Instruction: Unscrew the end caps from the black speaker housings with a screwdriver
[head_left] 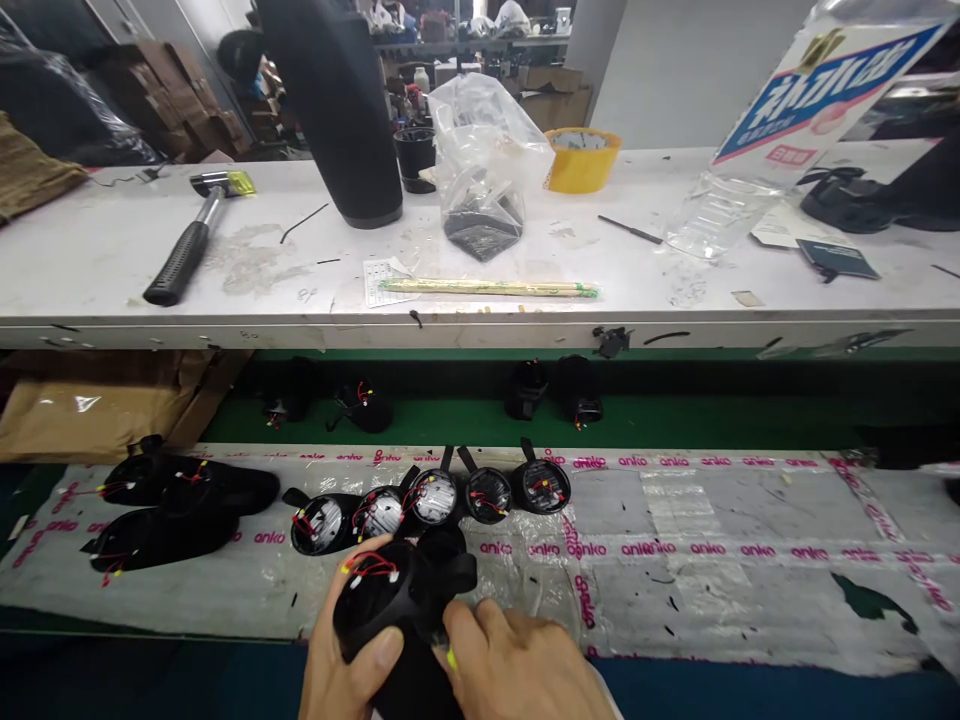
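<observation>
My left hand (341, 650) is wrapped round a black cylindrical housing (409, 655), its open end tilted up toward me. Red wires (375, 568) with small white and yellow connectors lie across that opening, and a black strap or tab sticks out at the right. Against the housing's right side, my right hand (517, 655) is closed with its fingers curled. A bit of yellow-green shows at its fingertips; the rest of what it grips is hidden. Just beyond my hands stands a row of similar black housings (433, 497) with red wires in their open ends.
More housings lie at the left (180, 510) and on the green surface under the shelf (367, 408). The white shelf (285, 275) above holds a hammer (184, 255), chopsticks (487, 288), yellow tape (583, 160) and a clear bottle (780, 130). Plastic sheeting (705, 590) covers the worktop.
</observation>
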